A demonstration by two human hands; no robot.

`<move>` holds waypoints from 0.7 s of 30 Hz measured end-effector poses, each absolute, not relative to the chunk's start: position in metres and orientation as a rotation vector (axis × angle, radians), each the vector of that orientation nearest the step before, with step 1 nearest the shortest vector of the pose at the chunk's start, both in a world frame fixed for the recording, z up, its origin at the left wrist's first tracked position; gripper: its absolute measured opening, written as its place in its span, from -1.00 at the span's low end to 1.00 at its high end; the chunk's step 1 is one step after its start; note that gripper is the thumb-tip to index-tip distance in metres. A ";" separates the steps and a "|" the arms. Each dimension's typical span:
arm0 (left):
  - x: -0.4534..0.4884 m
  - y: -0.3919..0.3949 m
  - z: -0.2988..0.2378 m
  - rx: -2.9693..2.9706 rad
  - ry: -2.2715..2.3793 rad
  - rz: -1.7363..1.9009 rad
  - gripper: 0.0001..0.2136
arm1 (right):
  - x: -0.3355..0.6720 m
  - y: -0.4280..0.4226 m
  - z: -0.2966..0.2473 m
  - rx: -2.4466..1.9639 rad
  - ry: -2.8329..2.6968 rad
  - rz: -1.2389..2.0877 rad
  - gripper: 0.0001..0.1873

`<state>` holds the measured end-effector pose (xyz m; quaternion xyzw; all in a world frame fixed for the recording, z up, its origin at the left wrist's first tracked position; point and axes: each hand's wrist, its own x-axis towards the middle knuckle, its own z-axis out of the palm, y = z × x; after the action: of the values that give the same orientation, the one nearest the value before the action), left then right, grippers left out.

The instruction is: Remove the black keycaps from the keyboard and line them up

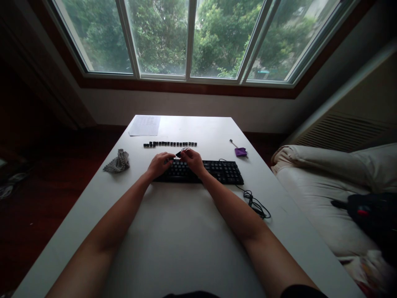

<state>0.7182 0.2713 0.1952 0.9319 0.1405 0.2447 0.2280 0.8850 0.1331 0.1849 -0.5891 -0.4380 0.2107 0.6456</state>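
Observation:
A black keyboard lies across the middle of the white table. My left hand rests on the keyboard's left end with its fingers curled. My right hand is just to its right, pinching a small black keycap with a thin wire tool above the keys. Behind the keyboard, a row of several removed black keycaps is lined up on the table.
A crumpled grey cloth lies left of the keyboard. A sheet of paper sits at the far left corner. A purple brush-like tool lies at right. The keyboard's cable coils near the right edge. A sofa stands at right.

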 end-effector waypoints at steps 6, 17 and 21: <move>0.718 0.274 0.192 2.512 0.366 0.738 -0.71 | 0.884 0.137 0.178 -1.364 -1.019 0.506 -0.56; 0.716 0.293 0.185 2.327 0.501 0.941 -0.74 | 0.888 0.138 0.169 -1.370 -1.009 0.518 -0.61; 0.711 0.315 0.170 2.224 0.676 0.961 -0.74 | 0.887 0.137 0.168 -1.372 -1.006 0.534 -0.66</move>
<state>0.7106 0.3150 0.1702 0.8412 0.2556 0.3634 0.3083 0.8868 0.1369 0.1679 -0.5987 -0.4391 0.2329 0.6281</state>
